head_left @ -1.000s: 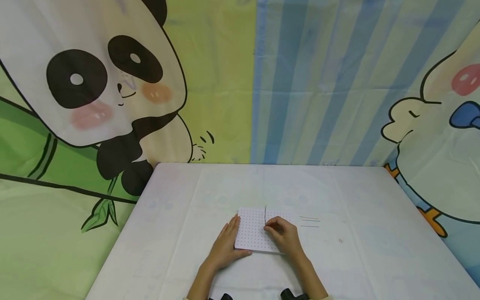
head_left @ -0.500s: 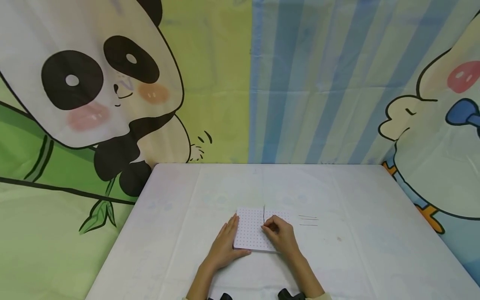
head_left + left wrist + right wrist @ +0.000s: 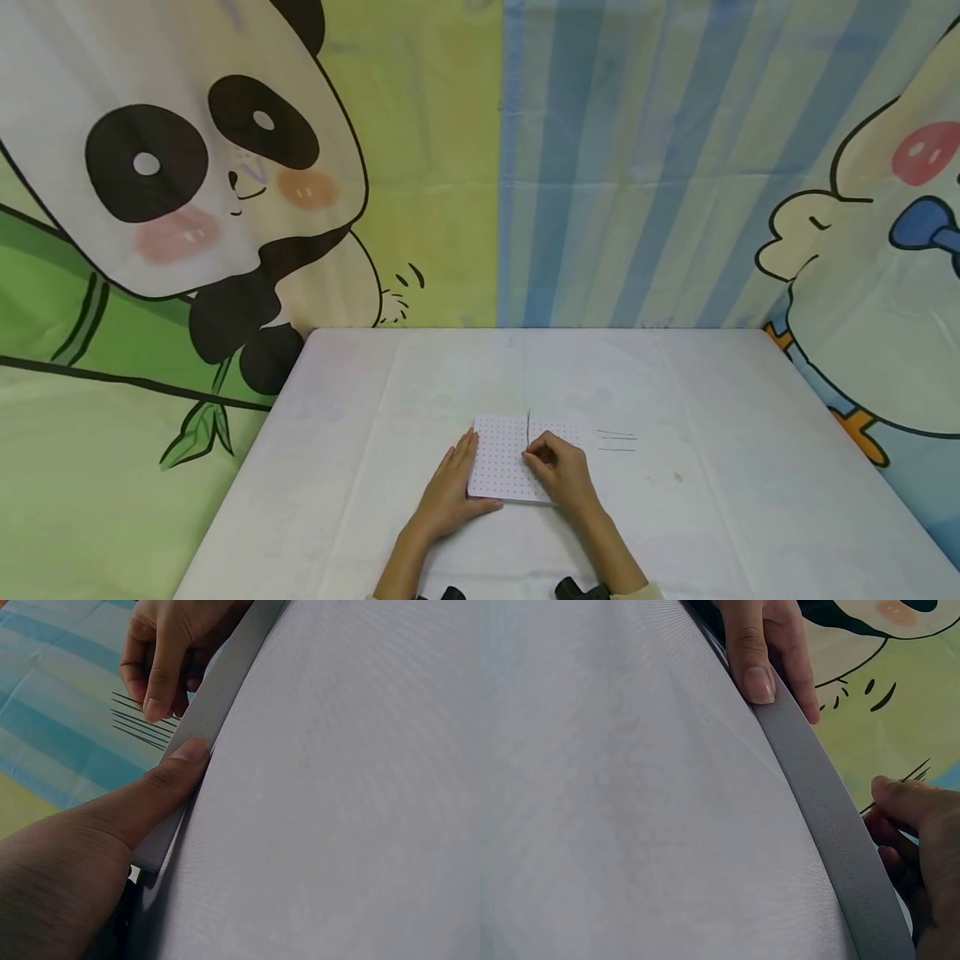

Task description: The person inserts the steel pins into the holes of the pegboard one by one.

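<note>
Head view — right hand (image 3: pixel 564 471) pinches pin (image 3: pixel 528 427) upright on board (image 3: pixel 501 467).

Light is even, soft and bright in all views, with only faint shadows. The head view is sharp, its edges bowed by a wide lens. Both wrist views curve straight edges strongly; near surfaces are soft-focused.

Loose needles (image 3: pixel 617 442) lie right of the board (image 3: pixel 498 467); tabletop (image 3: pixel 712 517) beyond is open.
</note>
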